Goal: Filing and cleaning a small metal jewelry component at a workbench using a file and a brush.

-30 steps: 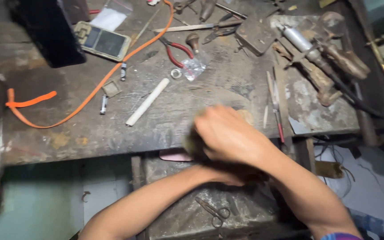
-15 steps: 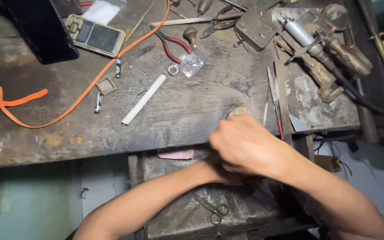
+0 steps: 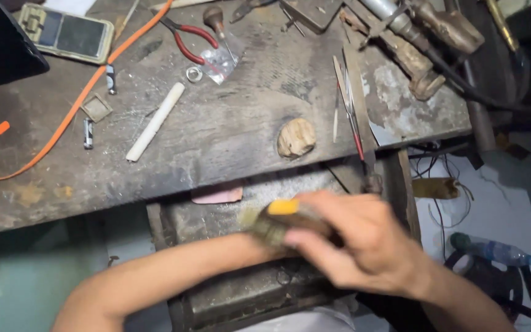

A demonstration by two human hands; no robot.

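My right hand [image 3: 364, 246] is closed around a blurred brush [image 3: 275, 220] with a yellow band, held over the open drawer [image 3: 216, 218] below the bench edge. My left forearm [image 3: 173, 276] reaches in from the lower left. Its hand is hidden behind the right hand and the brush. A rounded wooden lump [image 3: 296, 136] sits at the front edge of the worn workbench [image 3: 228, 123], just above my hands. A pink flat piece [image 3: 216, 195] lies at the drawer's back.
On the bench lie a white stick [image 3: 155, 121], red-handled pliers [image 3: 185, 40], a metal ring [image 3: 194, 74], an orange strap [image 3: 69, 110], a small flat device [image 3: 66, 32], thin files [image 3: 351, 104] and a rusty torch tool [image 3: 425, 37]. A plastic bottle [image 3: 493, 249] lies on the floor at right.
My hands have dropped from the bench edge down over the drawer, uncovering the wooden lump. The yellow-banded brush now shows in my right hand.
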